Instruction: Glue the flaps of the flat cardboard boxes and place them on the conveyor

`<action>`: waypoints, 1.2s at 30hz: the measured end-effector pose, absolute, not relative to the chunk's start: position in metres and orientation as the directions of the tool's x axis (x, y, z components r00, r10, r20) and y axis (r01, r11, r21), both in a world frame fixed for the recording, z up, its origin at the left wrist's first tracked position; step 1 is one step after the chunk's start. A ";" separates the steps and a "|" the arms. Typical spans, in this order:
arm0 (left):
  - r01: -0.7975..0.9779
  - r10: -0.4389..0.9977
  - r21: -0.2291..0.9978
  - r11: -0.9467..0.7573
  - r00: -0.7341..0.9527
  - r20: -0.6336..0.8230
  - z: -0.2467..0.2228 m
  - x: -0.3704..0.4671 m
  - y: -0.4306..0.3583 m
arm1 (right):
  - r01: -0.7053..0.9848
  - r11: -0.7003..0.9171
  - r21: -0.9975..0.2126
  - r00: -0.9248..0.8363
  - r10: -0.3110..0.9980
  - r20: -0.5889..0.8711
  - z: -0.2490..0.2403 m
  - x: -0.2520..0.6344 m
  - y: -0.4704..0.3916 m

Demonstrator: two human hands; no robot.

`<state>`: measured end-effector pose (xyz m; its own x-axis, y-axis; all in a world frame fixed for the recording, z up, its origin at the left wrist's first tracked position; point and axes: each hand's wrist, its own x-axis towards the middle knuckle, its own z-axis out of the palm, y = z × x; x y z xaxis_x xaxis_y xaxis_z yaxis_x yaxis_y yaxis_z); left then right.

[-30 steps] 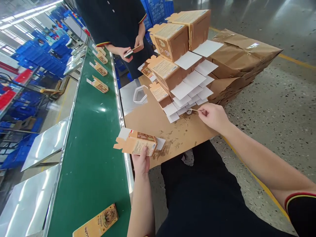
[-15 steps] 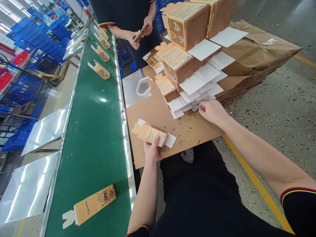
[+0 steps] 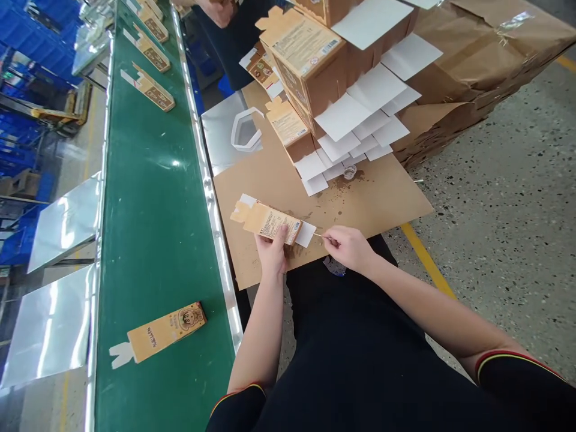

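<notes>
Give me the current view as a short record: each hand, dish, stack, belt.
Left hand: holds a carton, its white flap sticking out
Right hand: pinches a thin stick, tip at the flap; contact unclear
Dish: small, clear, on the brown board
Stack: cartons, white flaps out, beside the dish
Belt: green, several cartons lying on it

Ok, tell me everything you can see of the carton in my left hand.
The carton looks like thin cardboard, light tan, with dark print and a blue patch on its top face. Notched tan tabs and a white flap extend from its left end; another white flap juts from the right. It slants over the brown board, the left hand gripping it, thumb on top. I can't tell if the stick touches it.
</notes>
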<state>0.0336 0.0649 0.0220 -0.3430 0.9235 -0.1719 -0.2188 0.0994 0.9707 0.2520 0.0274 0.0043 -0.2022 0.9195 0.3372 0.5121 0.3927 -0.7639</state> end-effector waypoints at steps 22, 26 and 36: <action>-0.020 0.921 0.992 0.121 -0.371 -0.120 0.019 0.040 0.051 | 0.472 0.306 -0.827 -0.082 0.949 0.305 0.011 0.269 0.019; 0.103 0.920 0.985 0.140 -0.382 -0.091 0.019 0.048 0.043 | 0.463 0.209 -0.862 0.060 0.962 0.266 0.022 0.288 0.000; 0.353 0.912 0.933 0.067 -0.401 0.086 0.020 0.060 0.038 | 0.423 0.156 -0.893 0.156 0.958 0.242 0.036 0.296 -0.025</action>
<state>0.0596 0.0376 0.0205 -0.4005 0.9122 0.0865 0.3531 0.0665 0.9332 0.2960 -0.0252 0.0364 0.1565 0.9577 0.2415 0.4230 0.1560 -0.8926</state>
